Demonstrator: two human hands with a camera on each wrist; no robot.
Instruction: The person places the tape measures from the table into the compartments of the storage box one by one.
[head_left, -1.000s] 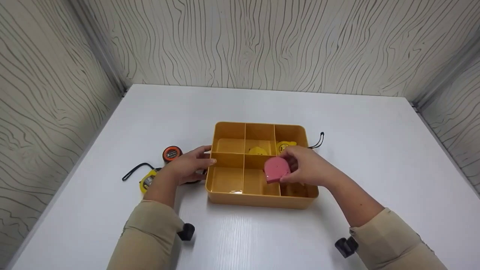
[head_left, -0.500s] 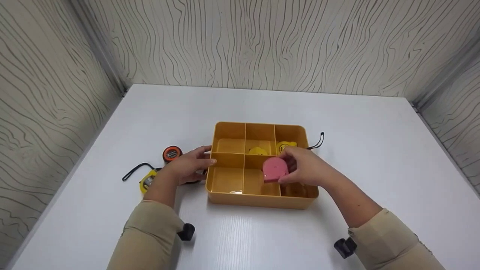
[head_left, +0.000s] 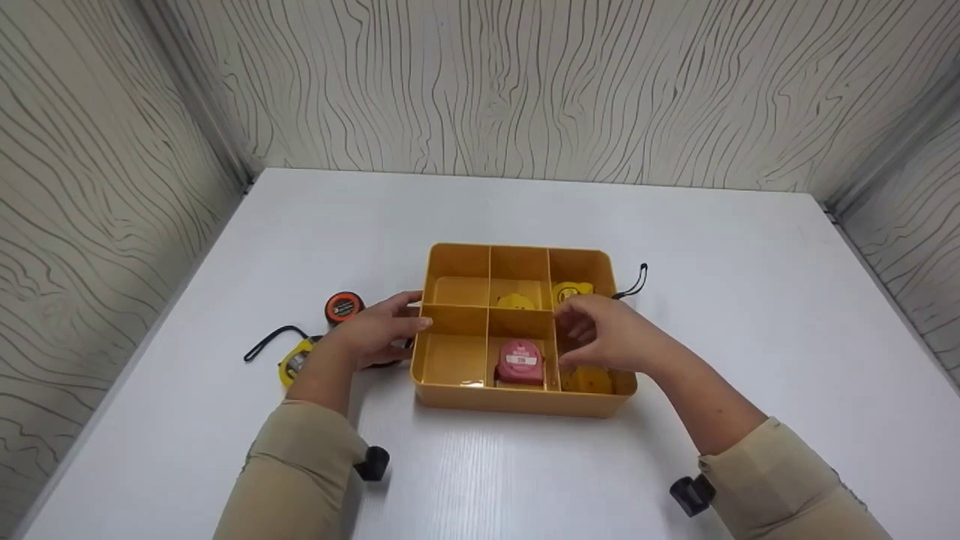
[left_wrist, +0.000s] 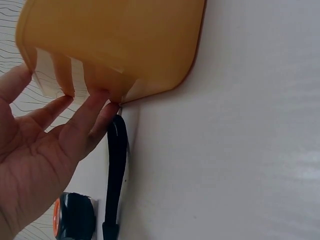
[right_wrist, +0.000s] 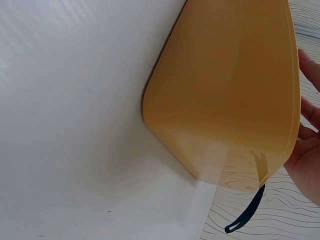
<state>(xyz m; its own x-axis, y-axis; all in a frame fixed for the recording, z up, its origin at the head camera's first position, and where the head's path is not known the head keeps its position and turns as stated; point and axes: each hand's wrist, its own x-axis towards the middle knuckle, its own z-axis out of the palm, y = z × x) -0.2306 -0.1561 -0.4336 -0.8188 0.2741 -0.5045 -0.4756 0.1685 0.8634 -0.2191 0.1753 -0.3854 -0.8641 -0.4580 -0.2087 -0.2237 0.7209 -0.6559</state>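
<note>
A mustard-yellow divided box (head_left: 525,405) stands on the white table. My left hand (head_left: 381,330) rests its extended fingertips against the box's left wall, also seen in the left wrist view. My right hand (head_left: 611,334) is over the right side of the box, fingers loosely bent around nothing. Just left of its fingertips, a pink tape measure (head_left: 520,361) with a white label lies in the front middle compartment. Yellow tape measures lie in the back middle (head_left: 516,301), back right (head_left: 572,291) and front right (head_left: 589,379) compartments, the last partly under my right hand.
Left of the box are an orange-and-black tape measure (head_left: 344,307) and a yellow one (head_left: 295,362) with a black strap (head_left: 271,341), partly behind my left arm. Another black strap (head_left: 636,283) sticks out over the box's right wall. Patterned panels (head_left: 495,90) enclose the table.
The pink tape measure has gone from my right hand down into the front middle compartment. The right hand has let go and stays above the box. My left hand keeps its place.
</note>
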